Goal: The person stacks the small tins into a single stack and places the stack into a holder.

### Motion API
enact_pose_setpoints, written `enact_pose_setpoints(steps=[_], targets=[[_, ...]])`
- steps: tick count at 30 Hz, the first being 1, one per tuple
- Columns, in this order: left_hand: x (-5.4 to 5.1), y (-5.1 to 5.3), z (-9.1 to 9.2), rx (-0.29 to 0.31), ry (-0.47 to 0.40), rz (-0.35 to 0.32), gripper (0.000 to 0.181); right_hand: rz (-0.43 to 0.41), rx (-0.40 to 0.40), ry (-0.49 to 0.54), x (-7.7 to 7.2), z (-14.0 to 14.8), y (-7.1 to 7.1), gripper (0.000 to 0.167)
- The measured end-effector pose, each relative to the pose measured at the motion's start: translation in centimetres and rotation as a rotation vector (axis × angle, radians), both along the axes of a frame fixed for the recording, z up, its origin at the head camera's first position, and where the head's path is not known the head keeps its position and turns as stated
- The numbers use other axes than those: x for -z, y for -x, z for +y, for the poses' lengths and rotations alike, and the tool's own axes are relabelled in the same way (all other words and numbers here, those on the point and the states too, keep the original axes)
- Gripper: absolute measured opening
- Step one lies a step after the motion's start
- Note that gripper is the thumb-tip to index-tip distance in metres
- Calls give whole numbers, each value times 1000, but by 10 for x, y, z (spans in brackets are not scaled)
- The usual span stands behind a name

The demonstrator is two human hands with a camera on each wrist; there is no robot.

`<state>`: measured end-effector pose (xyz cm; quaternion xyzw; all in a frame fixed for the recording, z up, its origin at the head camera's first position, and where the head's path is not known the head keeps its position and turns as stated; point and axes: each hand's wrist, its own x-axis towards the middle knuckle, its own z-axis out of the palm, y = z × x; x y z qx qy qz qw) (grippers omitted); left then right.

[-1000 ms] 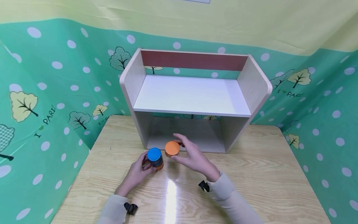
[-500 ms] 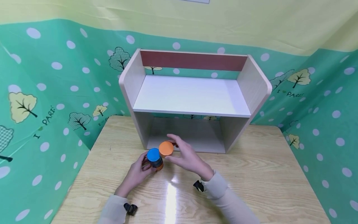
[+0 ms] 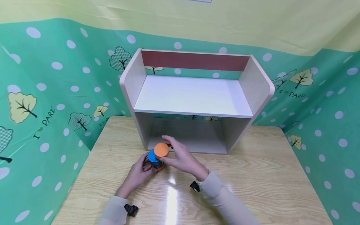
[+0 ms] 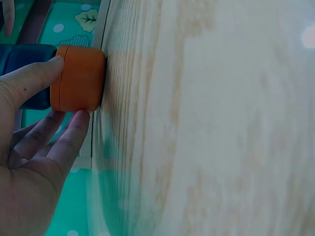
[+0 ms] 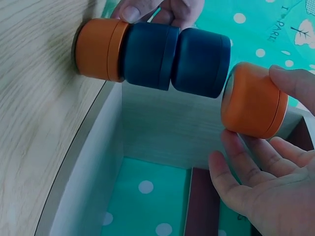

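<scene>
A stack of small round jars stands on the table, a bottom orange jar point(image 5: 96, 49) with two blue jars above it, the middle one point(image 5: 147, 54) and the top one point(image 5: 202, 61). My left hand point(image 3: 137, 175) grips the stack low down; its thumb and fingertips touch the bottom orange jar point(image 4: 81, 81) in the left wrist view. Another orange jar point(image 3: 161, 150) is held between the thumb and fingers of my right hand point(image 3: 182, 157). In the right wrist view that held jar point(image 5: 253, 101) is slightly tilted, right over the top blue jar and partly off its centre.
A white two-tier shelf unit point(image 3: 194, 95) with a dark red back strip stands just behind the jars. Its lower board point(image 3: 188, 131) lies near my right fingers. The wooden table point(image 3: 270, 175) reaches out on both sides, with patterned cloth point(image 3: 56, 81) around it.
My right hand has moved left with the orange jar, from beside the stack to over the top blue jar. The left hand and the stack have stayed put.
</scene>
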<state>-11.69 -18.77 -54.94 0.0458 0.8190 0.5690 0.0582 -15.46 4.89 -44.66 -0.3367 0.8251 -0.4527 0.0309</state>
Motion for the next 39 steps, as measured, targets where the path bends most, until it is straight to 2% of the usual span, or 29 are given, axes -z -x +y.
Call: enact_pose_setpoints(steps=[10,16,18,23,25,39], targets=[[0,-2,-1,9,-9,31,75,24,-33,-15,-1,-15,0,79],[0,-3,-1,13,-20,21,75,25,-36,-24,-1,-20,0,79],[-7,-5,2,5,-14,6,75,22,-40,-27,-1,-21,0,79],[-9,-4,2,9,7,6,75,18,-49,-23,0,-22,1,79],[-1,-2,0,19,7,22,75,22,-51,-21,0,-23,1,79],[1,-1,-1,16,12,30,73,58,-54,-34,2,-26,1,79]])
